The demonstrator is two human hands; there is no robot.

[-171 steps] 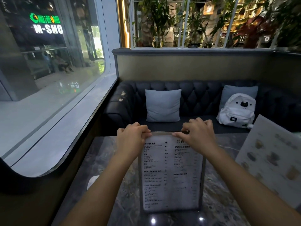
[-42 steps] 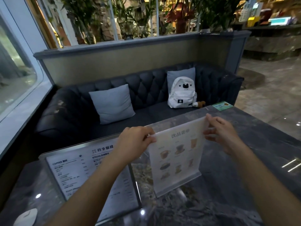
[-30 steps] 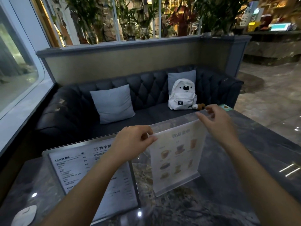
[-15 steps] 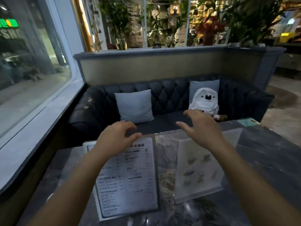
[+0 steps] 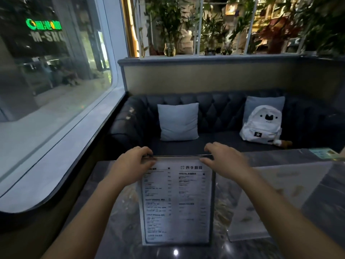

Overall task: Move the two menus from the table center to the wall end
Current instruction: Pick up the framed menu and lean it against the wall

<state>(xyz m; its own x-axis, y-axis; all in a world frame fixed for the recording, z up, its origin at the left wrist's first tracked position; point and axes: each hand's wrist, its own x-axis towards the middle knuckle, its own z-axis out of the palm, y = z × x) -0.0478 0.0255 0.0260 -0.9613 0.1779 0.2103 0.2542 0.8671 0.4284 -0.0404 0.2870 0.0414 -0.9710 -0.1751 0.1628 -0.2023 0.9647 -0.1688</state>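
**Both hands at the top edge of the text menu, picture menu standing to the right**

A framed text menu (image 5: 176,200) stands upright on the dark marble table (image 5: 119,217), its printed face turned toward the camera and its base near the table's near edge. The left hand (image 5: 133,163) is curled over the menu's top left corner, fingers wrapped behind the upper rail and thumb on the front, so it has hold of the frame. The right hand (image 5: 223,159) sits at the top right corner with its fingers only loosely bent; the thumb lies against the front just under the rail and the fingertips reach over the rail, but motion blur makes it hard to say whether this hand is actually gripping or merely touching.

The second one, a clear acrylic picture menu (image 5: 276,199), stands just to the right of the text menu, angled away and partly hidden behind the right forearm. Its drink pictures are too faint to read. Neither hand touches it.

To the left of the table runs a large curved window (image 5: 56,94) with a green neon sign (image 5: 43,26) visible outside. Beyond the table is a dark tufted sofa (image 5: 220,113) with a grey cushion (image 5: 178,121) near its middle and a white backpack (image 5: 260,124) propped against a second cushion on the right. Potted plants (image 5: 169,25) line the ledge above the sofa back.
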